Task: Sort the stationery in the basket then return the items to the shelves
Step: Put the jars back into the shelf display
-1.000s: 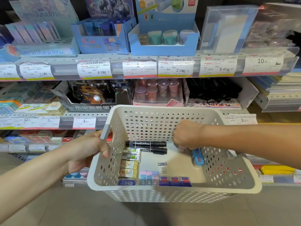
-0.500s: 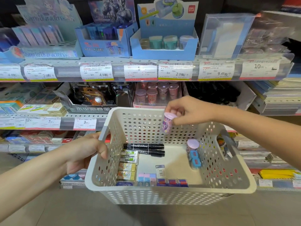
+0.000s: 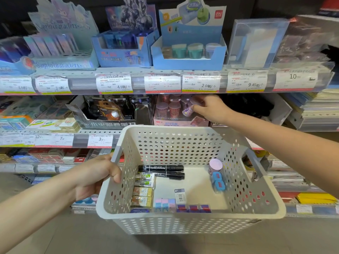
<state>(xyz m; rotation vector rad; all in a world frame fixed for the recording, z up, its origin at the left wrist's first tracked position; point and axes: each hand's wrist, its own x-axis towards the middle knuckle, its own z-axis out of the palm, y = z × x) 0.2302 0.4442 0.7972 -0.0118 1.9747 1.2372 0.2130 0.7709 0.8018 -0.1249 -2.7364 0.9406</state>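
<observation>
My left hand [image 3: 97, 173] grips the left rim of a white perforated basket [image 3: 190, 224] held in front of the shelves. In the basket lie two black markers [image 3: 161, 170], boxed erasers [image 3: 143, 191] along the left wall, small pastel and purple items [image 3: 183, 207] at the front, a pink-lidded cup sharpener [image 3: 215, 166] and two blue items [image 3: 218, 181] at the right wall. My right hand [image 3: 211, 109] reaches into the pink display box [image 3: 180, 121] on the middle shelf and pinches a purple cup-shaped sharpener [image 3: 187, 110], tilted among other cups.
The top shelf carries blue display boxes [image 3: 189, 57], a clear plastic case [image 3: 256, 44] and price tags [image 3: 113, 83]. A dark sharpener box [image 3: 108, 114] stands left of the pink one, a black-filled tray [image 3: 247, 105] to its right. Stacked paper fills the far right.
My right hand lifted a purple cup sharpener out of the basket and carried it up and back into the pink display box. The left hand kept its hold on the basket.
</observation>
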